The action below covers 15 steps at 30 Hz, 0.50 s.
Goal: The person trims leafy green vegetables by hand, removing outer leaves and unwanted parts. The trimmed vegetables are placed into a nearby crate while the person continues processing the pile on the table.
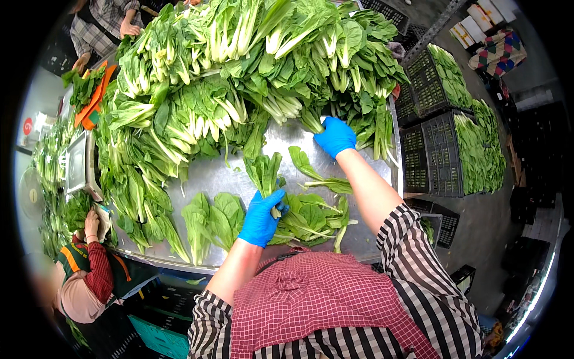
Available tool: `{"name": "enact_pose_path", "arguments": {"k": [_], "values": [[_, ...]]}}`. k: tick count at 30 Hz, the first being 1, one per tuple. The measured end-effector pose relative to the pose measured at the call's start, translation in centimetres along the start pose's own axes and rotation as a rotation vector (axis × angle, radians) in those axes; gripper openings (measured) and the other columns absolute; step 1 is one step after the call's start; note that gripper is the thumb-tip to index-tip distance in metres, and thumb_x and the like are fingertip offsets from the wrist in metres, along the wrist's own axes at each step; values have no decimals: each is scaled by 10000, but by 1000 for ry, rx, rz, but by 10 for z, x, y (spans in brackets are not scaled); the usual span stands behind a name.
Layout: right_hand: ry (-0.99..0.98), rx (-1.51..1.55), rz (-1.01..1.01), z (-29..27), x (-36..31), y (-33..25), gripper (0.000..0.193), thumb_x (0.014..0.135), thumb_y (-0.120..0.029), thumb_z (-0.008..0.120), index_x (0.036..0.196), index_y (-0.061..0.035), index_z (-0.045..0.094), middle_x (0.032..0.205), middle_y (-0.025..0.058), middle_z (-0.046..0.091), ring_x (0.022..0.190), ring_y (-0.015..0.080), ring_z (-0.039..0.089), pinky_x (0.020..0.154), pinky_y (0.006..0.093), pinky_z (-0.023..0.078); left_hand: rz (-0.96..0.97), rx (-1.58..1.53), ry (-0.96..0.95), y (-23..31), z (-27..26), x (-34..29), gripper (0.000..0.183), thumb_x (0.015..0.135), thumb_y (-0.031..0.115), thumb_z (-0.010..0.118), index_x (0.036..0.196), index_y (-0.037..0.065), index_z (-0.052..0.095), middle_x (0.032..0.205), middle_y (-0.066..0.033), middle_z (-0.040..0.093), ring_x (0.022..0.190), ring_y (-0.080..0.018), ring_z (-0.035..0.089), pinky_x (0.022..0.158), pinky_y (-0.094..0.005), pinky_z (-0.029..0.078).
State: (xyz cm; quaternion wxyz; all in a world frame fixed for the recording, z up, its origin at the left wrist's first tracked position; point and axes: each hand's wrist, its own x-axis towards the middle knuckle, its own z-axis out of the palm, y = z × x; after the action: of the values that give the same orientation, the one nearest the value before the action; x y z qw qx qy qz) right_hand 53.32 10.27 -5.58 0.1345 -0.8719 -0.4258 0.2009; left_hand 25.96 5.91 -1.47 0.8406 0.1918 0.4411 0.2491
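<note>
Your left hand [262, 217] is closed around a small bunch of bok choy [265, 173] near the table's [353, 239] front edge; a few trimmed bunches [210, 222] lie beside it, judged a small share done. Bare steel between them gives room to move; your right hand [335, 136], fingers curled onto a stalk, reaches the large unsorted heap [239, 78] beyond; crates [442, 155] stand past the right edge.
</note>
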Motion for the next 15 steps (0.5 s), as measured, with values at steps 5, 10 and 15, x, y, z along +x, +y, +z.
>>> {"name": "enact_pose_path", "arguments": {"k": [5,10,15], "values": [[-149,87,-153,-11,-34,16,401,686,-361,684,911,-29,679,911,244,650,844,380,638,759,444,510,-32,-61,-12,-9,-7,-6,245,871,158,627,1102,86,584,727,21,482,640,-124,487,658,-317,461],[-119,410,-92,-8,-86,66,455,677,-381,743,952,-32,646,918,197,644,845,332,628,758,405,503,-138,-262,-47,-16,-1,-1,207,885,233,608,1051,109,607,827,-13,576,753,-164,535,708,-339,445],[-284,839,230,-8,-124,74,368,746,-277,781,965,-32,615,742,74,640,586,138,592,531,275,483,-170,-177,-125,-23,-12,-3,323,922,405,555,1143,169,560,1002,-23,583,894,-227,550,843,-446,464]]}}
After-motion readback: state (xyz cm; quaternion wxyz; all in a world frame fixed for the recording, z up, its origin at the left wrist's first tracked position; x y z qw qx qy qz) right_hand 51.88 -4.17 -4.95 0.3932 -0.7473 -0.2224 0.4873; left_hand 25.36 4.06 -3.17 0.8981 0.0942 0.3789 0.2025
